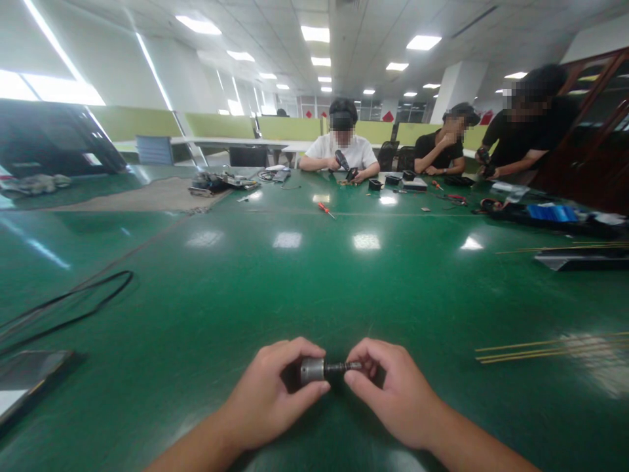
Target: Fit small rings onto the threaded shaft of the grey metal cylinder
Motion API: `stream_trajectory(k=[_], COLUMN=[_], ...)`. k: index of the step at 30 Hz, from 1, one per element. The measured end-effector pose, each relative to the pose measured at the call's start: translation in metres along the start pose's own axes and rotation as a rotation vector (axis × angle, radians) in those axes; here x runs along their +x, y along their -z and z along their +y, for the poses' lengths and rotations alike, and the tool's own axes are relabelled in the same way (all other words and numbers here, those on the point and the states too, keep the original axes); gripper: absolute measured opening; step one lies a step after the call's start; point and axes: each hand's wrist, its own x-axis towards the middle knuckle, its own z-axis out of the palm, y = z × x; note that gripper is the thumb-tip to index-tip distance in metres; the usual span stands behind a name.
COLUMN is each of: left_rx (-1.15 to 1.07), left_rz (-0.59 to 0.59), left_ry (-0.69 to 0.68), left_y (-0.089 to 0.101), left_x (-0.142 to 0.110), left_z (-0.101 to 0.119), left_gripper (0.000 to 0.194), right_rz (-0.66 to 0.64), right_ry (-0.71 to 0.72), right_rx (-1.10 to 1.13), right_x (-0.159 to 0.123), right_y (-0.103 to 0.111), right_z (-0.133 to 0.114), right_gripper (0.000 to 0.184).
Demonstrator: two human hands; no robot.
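Observation:
Close in front of me, a short silver metal cylinder with a dark, stepped shaft [313, 370] lies level, its shaft pointing right. My left hand [275, 387] is closed round the cylinder, with the thumb at the near side and the index finger over the far side. At the shaft's right end, the thumb and fingers of my right hand [388, 375] pinch the tip. Both hands are just above or on the green tabletop [246, 295]; I cannot tell whether the cylinder touches it. My left palm is partly hidden behind the thumb.
Thin yellow rods [535, 353] lie at right, near a dark metal channel [580, 259]. A black cable [98, 301] loops at left above a flat dark-edged device [34, 377]. Farther off lies a red screwdriver [325, 210]. A co-worker in white [363, 152] holds a power drill; two others are at right.

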Motion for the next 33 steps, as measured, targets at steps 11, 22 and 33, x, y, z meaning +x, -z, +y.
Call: stream_trajectory(k=[11,22,33], left_rx=[-0.012,-0.007,0.003], left_rz=[0.022,0.058,0.074], left_ry=[-0.003,-0.032,-0.027], left_y=[0.0023,0.0022,0.0038], left_x=[0.0005,0.0012,0.0015], left_z=[0.0028,0.0024,0.0046], left_gripper=[0.021,0.020,0.019], right_rz=[-0.003,0.006,0.022], right_ry=[-0.024,-0.019,-0.025], right_rx=[0.050,0.068,0.072], right_x=[0.0006,0.0003,0.0015], right_y=[0.0011,0.0003,0.0008], right_z=[-0.0008,0.0001,0.0011], right_gripper=[0.004,0.006,0.007])
